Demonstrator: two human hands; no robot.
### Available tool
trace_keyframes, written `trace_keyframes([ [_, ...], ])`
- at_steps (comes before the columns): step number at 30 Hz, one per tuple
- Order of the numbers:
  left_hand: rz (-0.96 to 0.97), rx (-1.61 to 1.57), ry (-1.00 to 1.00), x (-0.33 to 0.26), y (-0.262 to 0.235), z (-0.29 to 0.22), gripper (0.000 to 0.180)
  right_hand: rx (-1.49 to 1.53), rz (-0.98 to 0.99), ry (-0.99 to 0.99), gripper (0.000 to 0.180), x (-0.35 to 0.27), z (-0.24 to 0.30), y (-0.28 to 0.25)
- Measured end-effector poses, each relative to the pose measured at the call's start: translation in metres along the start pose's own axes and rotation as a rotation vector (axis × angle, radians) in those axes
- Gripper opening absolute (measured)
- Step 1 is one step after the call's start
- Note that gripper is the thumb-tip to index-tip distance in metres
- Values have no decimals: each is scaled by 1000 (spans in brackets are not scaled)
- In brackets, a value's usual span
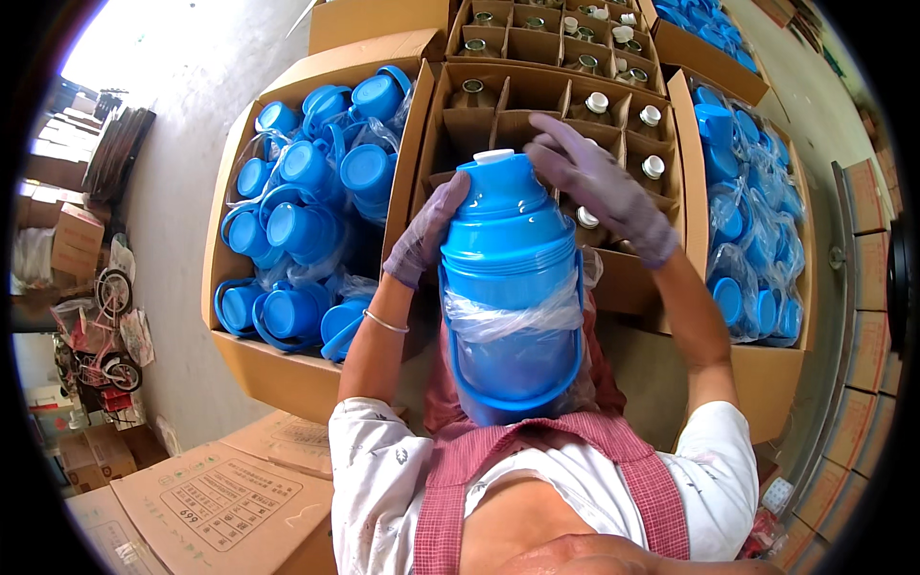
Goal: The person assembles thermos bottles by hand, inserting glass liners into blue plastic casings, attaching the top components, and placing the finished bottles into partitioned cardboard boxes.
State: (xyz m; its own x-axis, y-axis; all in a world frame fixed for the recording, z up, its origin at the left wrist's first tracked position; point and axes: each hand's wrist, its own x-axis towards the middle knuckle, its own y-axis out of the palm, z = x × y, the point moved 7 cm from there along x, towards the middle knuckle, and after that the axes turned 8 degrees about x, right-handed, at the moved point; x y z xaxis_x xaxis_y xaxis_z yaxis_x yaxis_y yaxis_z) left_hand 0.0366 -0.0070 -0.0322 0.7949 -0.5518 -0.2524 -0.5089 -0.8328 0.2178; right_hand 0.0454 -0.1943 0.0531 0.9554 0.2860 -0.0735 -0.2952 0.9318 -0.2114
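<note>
Right now a blue plastic vacuum flask (510,287) stands upright close against the person's chest, its lower body still wrapped in a clear plastic bag (508,321) and its blue carrying handle (513,398) hanging down around the base. The left hand (425,233), in a thin purple glove, presses flat against the flask's shoulder, fingers held together and curved to the wall. The right hand (599,187), gloved alike, arches over the domed blue cap (498,182) with fingers spread loosely; whether the fingertips actually touch the cap I cannot tell, since they pass just behind it.

Beyond the flask sits a divided cardboard carton (537,125) whose cells hold glass liners with white stoppers (596,102); several near cells look empty or are hidden by the flask. To the left an open box (287,374) is heaped with blue flask cups and shells (307,211) in plastic bags, and another box of blue parts (757,240) stands on the right. Flat printed cartons (211,498) lie at lower left.

By my reading the work is mid-run: this flask looks assembled up to its cap, with the bag not yet off or settled, and plenty of liners and shells remain unpaired
</note>
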Motion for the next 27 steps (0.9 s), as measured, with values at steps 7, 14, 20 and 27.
trace_keyframes([
  [7,-261,177,-31,-34,14,-8,85,374,139,71,83,10,-57,61],
  [14,-354,468,-5,-37,13,-8,71,707,282,48,69,10,-57,61],
  [20,-48,-593,194,-38,34,84,41,491,112,-157,64,-63,36,32],
  [27,-73,-92,-70,-72,89,14,44,239,-462,14,75,-122,-39,-77],
])
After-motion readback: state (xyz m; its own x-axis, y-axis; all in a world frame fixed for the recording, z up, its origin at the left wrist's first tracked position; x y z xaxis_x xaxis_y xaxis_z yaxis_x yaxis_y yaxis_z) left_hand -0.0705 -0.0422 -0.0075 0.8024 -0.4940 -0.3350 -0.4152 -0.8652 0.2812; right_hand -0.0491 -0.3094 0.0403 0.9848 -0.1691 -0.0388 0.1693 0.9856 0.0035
